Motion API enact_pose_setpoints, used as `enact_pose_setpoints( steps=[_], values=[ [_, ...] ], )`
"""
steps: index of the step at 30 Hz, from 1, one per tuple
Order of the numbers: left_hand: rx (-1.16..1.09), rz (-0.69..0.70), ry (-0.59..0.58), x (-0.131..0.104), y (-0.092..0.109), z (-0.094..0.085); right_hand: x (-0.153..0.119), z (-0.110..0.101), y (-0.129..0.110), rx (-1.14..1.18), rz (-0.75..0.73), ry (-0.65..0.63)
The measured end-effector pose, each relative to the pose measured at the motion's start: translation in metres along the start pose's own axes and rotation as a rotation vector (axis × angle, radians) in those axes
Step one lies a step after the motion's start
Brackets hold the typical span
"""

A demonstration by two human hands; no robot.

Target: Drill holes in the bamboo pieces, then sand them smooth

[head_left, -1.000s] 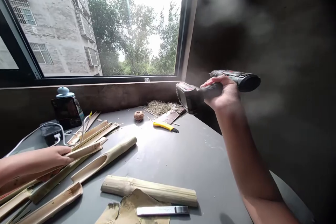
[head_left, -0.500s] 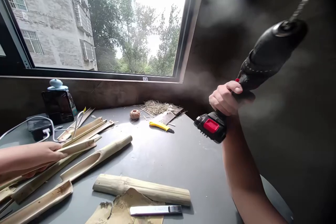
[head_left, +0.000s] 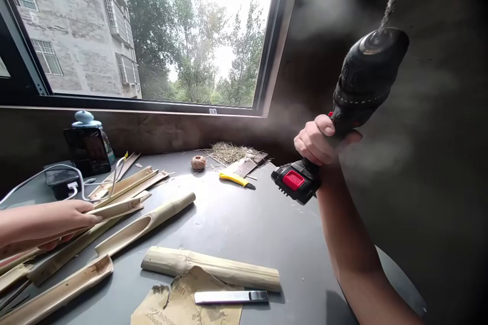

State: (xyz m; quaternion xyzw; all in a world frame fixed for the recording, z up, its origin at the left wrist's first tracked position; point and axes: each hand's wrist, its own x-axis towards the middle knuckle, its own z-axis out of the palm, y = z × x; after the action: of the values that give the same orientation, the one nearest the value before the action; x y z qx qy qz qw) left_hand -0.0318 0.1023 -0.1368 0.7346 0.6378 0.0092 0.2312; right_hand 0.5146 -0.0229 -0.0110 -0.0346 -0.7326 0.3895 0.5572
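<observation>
Raised on the right, my right hand (head_left: 318, 139) is wrapped round the grip of a black cordless drill (head_left: 368, 76) with a red-marked battery. Its long drill bit (head_left: 391, 2) points up. At the left edge, my left hand (head_left: 74, 218) is closed on a split bamboo piece (head_left: 120, 208), over a pile of other bamboo strips. Beside it on the table lie a bamboo tube with a scooped opening (head_left: 152, 223) and a split bamboo length (head_left: 72, 287). A further bamboo piece (head_left: 213, 266) lies rounded side up near the front.
A sheet of sandpaper (head_left: 183, 297) carries a silver-bladed cutter (head_left: 231, 296). Farther back are a yellow utility knife (head_left: 236, 179), a twine ball (head_left: 198, 162) and straw-like shavings (head_left: 229, 152). A phone (head_left: 87, 150) and white cable (head_left: 80, 172) sit at left, below the window (head_left: 190, 105).
The drill in my right hand has swung left and more upright, its bit moving left. My left hand keeps its hold on the bamboo. The whole view has shifted slightly.
</observation>
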Motion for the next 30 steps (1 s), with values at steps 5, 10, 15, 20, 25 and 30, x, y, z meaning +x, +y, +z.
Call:
enact_pose_setpoints(
  steps=[5, 10, 15, 20, 25, 30],
  values=[
    [0.070, 0.023, 0.064, 0.004, -0.007, 0.011, 0.001, -0.012, 0.003, 0.077, 0.069, -0.038],
    [0.244, 0.170, 0.243, -0.005, 0.009, 0.007, 0.010, -0.010, 0.015, 0.331, 0.029, -0.311],
    [0.342, 0.452, 0.424, -0.045, 0.082, -0.003, 0.019, 0.010, 0.037, 0.451, 0.017, -0.297],
    [0.449, 1.158, 0.901, -0.105, 0.164, 0.035, 0.028, 0.050, 0.061, 0.442, 0.083, -0.180],
    [0.368, 1.184, 0.970, -0.133, 0.191, 0.074, 0.029, 0.098, 0.084, 0.534, 0.151, -0.118],
    [0.363, 1.234, 1.056, -0.126, 0.181, 0.074, 0.024, 0.123, 0.097, 0.585, 0.214, -0.101]
  ],
)
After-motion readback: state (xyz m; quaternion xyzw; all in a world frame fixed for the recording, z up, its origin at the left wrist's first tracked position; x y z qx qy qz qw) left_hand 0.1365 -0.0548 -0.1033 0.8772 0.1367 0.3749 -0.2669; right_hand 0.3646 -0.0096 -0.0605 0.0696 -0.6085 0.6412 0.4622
